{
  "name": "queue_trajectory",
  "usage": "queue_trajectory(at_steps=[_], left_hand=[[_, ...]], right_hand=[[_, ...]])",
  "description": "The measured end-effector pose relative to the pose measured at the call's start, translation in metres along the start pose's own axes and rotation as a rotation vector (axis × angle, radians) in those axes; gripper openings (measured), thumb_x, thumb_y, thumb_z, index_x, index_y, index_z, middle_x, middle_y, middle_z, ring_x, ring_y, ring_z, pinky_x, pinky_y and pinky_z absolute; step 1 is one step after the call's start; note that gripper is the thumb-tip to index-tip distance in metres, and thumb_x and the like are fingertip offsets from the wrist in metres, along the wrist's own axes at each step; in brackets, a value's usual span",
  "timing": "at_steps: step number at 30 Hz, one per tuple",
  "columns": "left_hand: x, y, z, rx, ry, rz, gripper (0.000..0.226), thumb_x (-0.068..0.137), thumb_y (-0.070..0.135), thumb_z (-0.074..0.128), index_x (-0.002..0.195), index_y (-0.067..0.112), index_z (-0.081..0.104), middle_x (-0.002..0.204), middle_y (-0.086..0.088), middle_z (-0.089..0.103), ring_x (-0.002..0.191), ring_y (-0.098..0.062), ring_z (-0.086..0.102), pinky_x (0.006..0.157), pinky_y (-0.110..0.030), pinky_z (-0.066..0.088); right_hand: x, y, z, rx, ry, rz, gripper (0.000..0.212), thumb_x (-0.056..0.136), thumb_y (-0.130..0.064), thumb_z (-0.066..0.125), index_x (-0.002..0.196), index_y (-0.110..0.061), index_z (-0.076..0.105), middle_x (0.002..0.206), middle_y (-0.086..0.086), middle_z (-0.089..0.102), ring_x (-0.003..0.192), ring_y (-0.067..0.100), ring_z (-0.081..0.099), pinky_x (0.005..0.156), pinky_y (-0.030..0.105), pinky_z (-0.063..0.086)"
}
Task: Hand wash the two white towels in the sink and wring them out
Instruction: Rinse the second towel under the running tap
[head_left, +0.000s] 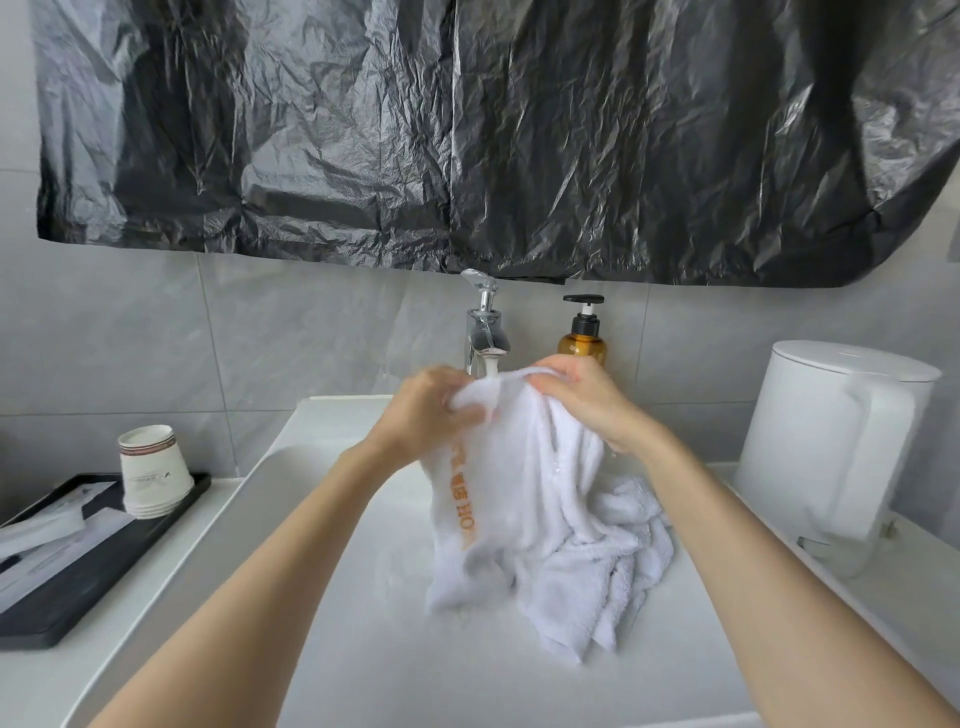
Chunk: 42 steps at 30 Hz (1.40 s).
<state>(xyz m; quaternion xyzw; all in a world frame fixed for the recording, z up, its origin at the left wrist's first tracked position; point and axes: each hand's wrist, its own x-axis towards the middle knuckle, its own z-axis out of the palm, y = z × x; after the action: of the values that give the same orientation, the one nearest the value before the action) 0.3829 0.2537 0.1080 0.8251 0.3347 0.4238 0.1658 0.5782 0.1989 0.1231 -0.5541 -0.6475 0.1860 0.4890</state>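
A white towel (519, 467) with orange lettering hangs over the white sink (322, 545), its top edge right under the chrome faucet (485, 332), from which water runs. My left hand (423, 410) grips the towel's upper left part. My right hand (587, 400) grips its upper right part. The towel's lower folds lie bunched on the sink bottom. White cloth (631, 525) is heaped to the right below my right wrist; I cannot tell whether it is a second towel.
An amber pump bottle (583, 332) stands right of the faucet. A white kettle (831, 447) sits on the right counter. On the left, a black tray (67, 597) holds stacked paper cups (153, 470) and wrapped packets. Black plastic sheeting (467, 130) covers the wall above.
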Motion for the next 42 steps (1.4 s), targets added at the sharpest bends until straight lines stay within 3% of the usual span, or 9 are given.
queue_trajectory(at_steps=[3,7,11,18,25,30,33,37,42], left_hand=[[-0.002,0.004,-0.011,-0.397,0.042,-0.196,0.011,0.084,0.018,0.075,0.084,0.018,0.064,0.068,0.003,0.06,0.054,-0.002,0.056,0.055,-0.015,0.048],[-0.001,0.004,-0.006,-0.707,0.129,-0.404,0.012,0.09,0.025,0.069,0.083,0.016,0.066,0.073,-0.002,0.064,0.061,-0.01,0.061,0.058,-0.021,0.054],[0.006,0.007,0.023,-0.717,0.288,-0.57,0.027,0.095,0.038,0.059,0.082,0.014,0.06,0.077,-0.006,0.062,0.069,-0.018,0.059,0.066,-0.029,0.052],[0.0,0.02,0.053,-0.531,0.178,-0.5,0.032,0.1,0.044,0.045,0.08,0.019,0.047,0.081,-0.001,0.057,0.077,-0.023,0.054,0.073,-0.039,0.046],[-0.001,0.026,0.045,-0.625,0.043,-0.324,0.04,0.104,0.033,0.041,0.077,0.008,0.054,0.061,0.0,0.05,0.051,-0.009,0.048,0.045,-0.019,0.036],[0.008,0.02,0.02,-0.598,0.171,-0.34,0.029,0.098,0.032,0.057,0.077,0.013,0.049,0.071,-0.005,0.051,0.068,-0.017,0.048,0.062,-0.031,0.041],[0.009,0.011,0.001,-0.693,0.228,-0.408,0.029,0.092,0.035,0.065,0.077,0.016,0.049,0.074,-0.006,0.051,0.075,-0.021,0.05,0.069,-0.035,0.043],[0.014,0.006,-0.021,-0.719,0.394,-0.487,0.027,0.096,0.034,0.059,0.078,0.015,0.051,0.082,-0.008,0.055,0.084,-0.022,0.055,0.08,-0.037,0.048],[0.018,-0.006,-0.041,-0.681,0.525,-0.416,0.027,0.096,0.033,0.06,0.076,0.017,0.051,0.072,0.002,0.051,0.069,-0.012,0.05,0.067,-0.028,0.043]], right_hand=[[0.004,0.012,0.002,-0.314,0.01,-0.124,0.02,0.097,-0.022,0.056,0.088,-0.006,0.065,0.087,0.0,0.051,0.089,0.011,0.046,0.078,0.025,0.034],[0.0,0.006,0.028,-0.012,0.023,-0.027,0.029,0.101,-0.027,0.047,0.079,-0.01,0.052,0.071,-0.002,0.04,0.068,0.009,0.039,0.065,0.028,0.031],[-0.012,-0.004,0.073,0.084,0.174,-0.01,0.035,0.102,-0.036,0.041,0.105,-0.009,0.062,0.091,-0.001,0.061,0.085,0.013,0.055,0.075,0.029,0.04],[0.008,-0.003,0.074,-0.256,0.34,0.182,0.036,0.097,-0.046,0.04,0.088,-0.017,0.059,0.091,0.011,0.063,0.096,0.034,0.062,0.067,0.033,0.038],[0.009,0.003,0.063,-0.201,0.339,0.081,0.041,0.104,-0.033,0.031,0.094,-0.01,0.062,0.095,0.018,0.065,0.097,0.034,0.062,0.075,0.036,0.042],[0.002,0.024,0.046,-0.259,0.017,0.011,0.037,0.1,-0.05,0.034,0.078,-0.025,0.049,0.072,-0.006,0.052,0.078,0.02,0.052,0.073,0.034,0.038],[-0.006,0.026,0.032,-0.199,-0.253,0.104,0.063,0.075,-0.079,0.05,0.108,-0.026,0.053,0.097,-0.014,0.059,0.092,0.008,0.057,0.074,0.025,0.043],[-0.01,0.032,0.028,-0.282,-0.383,0.11,0.055,0.074,-0.053,0.073,0.117,-0.028,0.05,0.114,-0.009,0.057,0.102,0.011,0.058,0.086,0.032,0.048],[-0.006,0.014,0.014,-0.101,-0.234,0.06,0.023,0.097,-0.025,0.055,0.118,-0.015,0.056,0.107,-0.003,0.06,0.099,0.013,0.058,0.085,0.027,0.045]])
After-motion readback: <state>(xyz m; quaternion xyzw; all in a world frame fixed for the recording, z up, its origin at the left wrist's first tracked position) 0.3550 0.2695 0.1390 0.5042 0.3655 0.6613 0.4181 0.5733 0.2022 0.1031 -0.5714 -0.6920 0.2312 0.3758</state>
